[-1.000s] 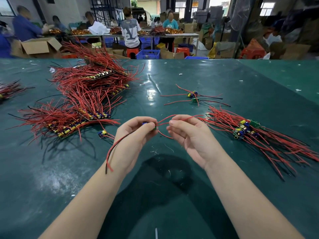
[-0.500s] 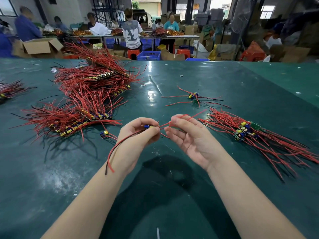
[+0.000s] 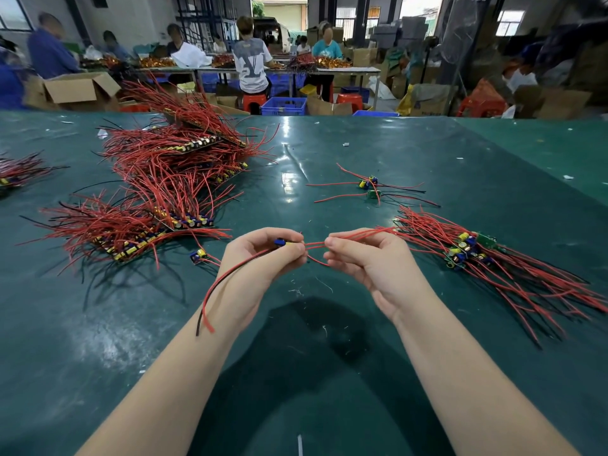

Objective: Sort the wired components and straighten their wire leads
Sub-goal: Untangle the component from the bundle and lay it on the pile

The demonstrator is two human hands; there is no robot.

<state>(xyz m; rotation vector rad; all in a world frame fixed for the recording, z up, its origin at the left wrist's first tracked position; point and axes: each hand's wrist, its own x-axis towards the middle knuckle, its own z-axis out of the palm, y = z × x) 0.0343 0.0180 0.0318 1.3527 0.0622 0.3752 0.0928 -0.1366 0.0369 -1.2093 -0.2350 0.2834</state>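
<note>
**Operator:** Two hands logged, both occupied. My left hand (image 3: 263,258) pinches one wired component (image 3: 280,241) at its blue and yellow body, fingers curled round it just above the green table cover (image 3: 329,373). My right hand (image 3: 368,258) sits just beside it, thumb and fingers closed on the red leads (image 3: 314,245) that run out of that component.

**Checker:** Reason for that hold?

**Operator:** My judgement: left hand anchors the body so the right can draw the leads out straight. A second pair of leads, one red and one black (image 3: 210,297), hangs from the left hand down past the wrist, curved and not yet dealt with.

**Checker:** Stock on the surface?

**Operator:** Item one, large heap (image 3: 158,192) to the left, wires fanned in all directions, probably unsorted. Item two, a bundle (image 3: 477,258) to the right, boards grouped together and leads lying roughly one way, likely the finished lot. Item three, a few pieces (image 3: 370,187) further back, near the centre. Item four, one loose component (image 3: 198,255) lying just left of the left hand. Item five, a small cluster (image 3: 16,172) at the far left edge.

**Checker:** Surface and room?

**Operator:** Cover is dark green, glossy, scuffed pale near the left forearm, with small scraps scattered about. Beyond it, a workshop: people at long tables, cardboard boxes, a blue crate (image 3: 284,106), red stools
</note>
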